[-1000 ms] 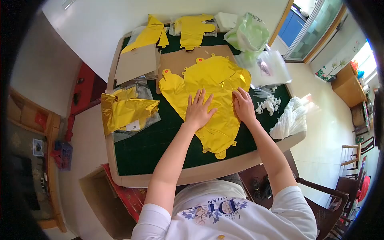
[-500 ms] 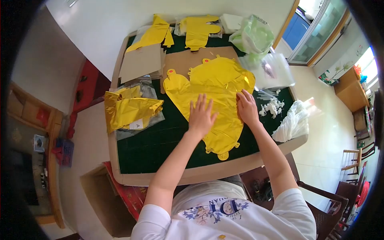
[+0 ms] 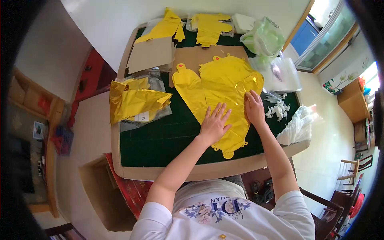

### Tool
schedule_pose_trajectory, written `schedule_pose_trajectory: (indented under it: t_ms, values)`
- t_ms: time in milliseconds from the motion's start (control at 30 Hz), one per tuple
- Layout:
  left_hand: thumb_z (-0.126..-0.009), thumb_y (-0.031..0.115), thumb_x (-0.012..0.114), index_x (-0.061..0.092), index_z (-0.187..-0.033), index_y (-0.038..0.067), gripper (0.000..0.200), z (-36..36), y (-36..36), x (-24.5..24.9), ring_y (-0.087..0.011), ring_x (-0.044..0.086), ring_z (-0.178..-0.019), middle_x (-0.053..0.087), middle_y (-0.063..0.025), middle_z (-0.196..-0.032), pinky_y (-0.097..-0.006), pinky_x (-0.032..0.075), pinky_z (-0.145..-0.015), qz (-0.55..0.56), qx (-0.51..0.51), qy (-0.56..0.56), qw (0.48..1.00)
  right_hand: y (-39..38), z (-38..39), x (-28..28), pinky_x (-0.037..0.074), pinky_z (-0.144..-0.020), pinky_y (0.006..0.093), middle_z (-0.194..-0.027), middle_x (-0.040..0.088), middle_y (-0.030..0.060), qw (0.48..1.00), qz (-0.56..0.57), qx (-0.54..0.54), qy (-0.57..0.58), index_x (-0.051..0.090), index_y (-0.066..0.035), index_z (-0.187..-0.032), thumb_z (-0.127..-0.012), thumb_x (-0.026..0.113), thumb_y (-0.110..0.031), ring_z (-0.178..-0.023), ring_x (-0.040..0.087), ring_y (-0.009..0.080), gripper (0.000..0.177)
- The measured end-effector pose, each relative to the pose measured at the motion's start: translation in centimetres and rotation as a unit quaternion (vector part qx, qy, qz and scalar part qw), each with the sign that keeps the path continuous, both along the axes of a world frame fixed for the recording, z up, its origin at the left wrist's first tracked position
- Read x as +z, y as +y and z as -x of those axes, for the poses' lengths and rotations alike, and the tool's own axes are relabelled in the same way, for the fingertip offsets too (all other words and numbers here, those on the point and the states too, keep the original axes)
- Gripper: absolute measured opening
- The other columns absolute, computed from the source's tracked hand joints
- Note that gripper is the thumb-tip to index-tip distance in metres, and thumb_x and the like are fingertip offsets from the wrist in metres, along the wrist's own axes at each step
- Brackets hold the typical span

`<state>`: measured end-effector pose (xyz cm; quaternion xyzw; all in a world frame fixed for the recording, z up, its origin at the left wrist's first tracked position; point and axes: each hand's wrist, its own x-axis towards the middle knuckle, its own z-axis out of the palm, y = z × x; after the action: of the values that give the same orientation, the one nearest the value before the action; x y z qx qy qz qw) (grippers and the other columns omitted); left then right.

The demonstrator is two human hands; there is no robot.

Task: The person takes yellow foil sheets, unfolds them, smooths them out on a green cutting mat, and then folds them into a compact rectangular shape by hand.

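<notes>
A large gold foil balloon (image 3: 224, 86) lies flat and slightly wrinkled in front of me, with small tabs along its edge. Two of the upper tabs carry red dots. On its lower middle rests my left hand (image 3: 215, 124), palm down with fingers spread. At the balloon's right edge is my right hand (image 3: 256, 110), its fingers bent and close together on the foil. Whether the thumb pinches the edge is hidden. Beneath the balloon's upper part lies a brown cardboard sheet (image 3: 187, 56).
Left on the green-topped table (image 3: 156, 148) is folded gold foil (image 3: 140, 104) on a clear bag. Cardboard pieces (image 3: 150, 56) and more gold foil balloons (image 3: 210, 30) lie behind. To the right are clear plastic sleeves (image 3: 280, 76), a green-white bag (image 3: 264, 38) and white string (image 3: 279, 111).
My left hand has slid a little toward me over the foil. The right hand stays at the balloon's right edge. The whole view has shifted slightly.
</notes>
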<state>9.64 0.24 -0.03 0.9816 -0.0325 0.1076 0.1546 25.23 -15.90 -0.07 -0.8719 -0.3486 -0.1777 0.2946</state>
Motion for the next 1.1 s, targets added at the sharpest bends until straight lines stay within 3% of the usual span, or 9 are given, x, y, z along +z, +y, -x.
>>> schedule_pose_trajectory:
  t_ms: [200,400,700,900,1000,1100]
  values:
    - [-0.093,0.046,0.048,0.037,-0.143,0.012,0.061,0.0,0.0,0.8,-0.0312,0.022,-0.141,0.027,-0.0177,-0.151,-0.0548,0.016,-0.113,0.011,-0.003,0.002,1.000,-0.1,0.0,0.0,0.041,-0.099,0.0432,-0.125,0.053,0.0200,1.000,0.007,-0.003,0.010,0.059,-0.004,-0.116,-0.089,0.055,-0.010,-0.116,0.050,0.0383,0.028]
    - [-0.094,0.048,0.046,0.035,-0.144,0.014,0.061,-3.1,1.8,0.5,-0.0327,0.019,-0.142,0.025,-0.0197,-0.151,-0.0561,0.015,-0.113,-0.004,0.067,-0.009,0.998,-0.1,0.0,0.1,0.041,-0.099,0.0432,-0.126,0.053,0.0198,1.000,0.005,0.003,0.014,0.058,-0.004,-0.116,-0.089,0.054,-0.009,-0.116,0.050,0.0383,0.029]
    - [-0.094,0.054,0.040,0.032,-0.146,0.017,0.064,-6.2,4.0,0.2,-0.0288,0.015,-0.144,0.020,-0.0137,-0.155,-0.0561,0.010,-0.114,-0.037,0.051,0.067,0.996,-0.3,-0.1,-0.1,0.040,-0.100,0.0440,-0.127,0.053,0.0211,1.000,0.009,0.006,0.015,0.060,-0.003,-0.115,-0.087,0.054,-0.006,-0.118,0.049,0.0389,0.029]
    - [-0.095,0.051,0.041,0.032,-0.146,0.015,0.064,-3.7,2.6,1.3,-0.0294,0.014,-0.144,0.018,-0.0157,-0.155,-0.0561,0.011,-0.114,-0.021,0.072,0.033,0.997,-0.4,0.0,0.0,0.041,-0.099,0.0439,-0.125,0.053,0.0213,1.000,0.002,0.008,0.005,0.060,-0.002,-0.114,-0.086,0.054,-0.005,-0.116,0.050,0.0399,0.028]
    - [-0.094,0.047,0.045,0.033,-0.145,0.014,0.062,-0.4,-0.5,1.2,-0.0308,0.015,-0.144,0.019,-0.0180,-0.154,-0.0555,0.012,-0.114,-0.051,0.043,0.069,0.995,-0.1,-0.1,0.1,0.042,-0.098,0.0438,-0.124,0.054,0.0216,1.000,0.000,0.008,0.006,0.060,-0.002,-0.113,-0.086,0.054,-0.005,-0.114,0.050,0.0405,0.027]
    - [-0.094,0.044,0.048,0.036,-0.144,0.014,0.061,2.1,-2.0,1.1,-0.0319,0.017,-0.143,0.021,-0.0192,-0.153,-0.0543,0.013,-0.114,-0.001,0.011,0.053,0.999,0.1,0.2,0.1,0.042,-0.097,0.0438,-0.124,0.054,0.0218,1.000,0.000,0.011,0.012,0.060,-0.002,-0.112,-0.086,0.055,-0.005,-0.113,0.051,0.0407,0.027]
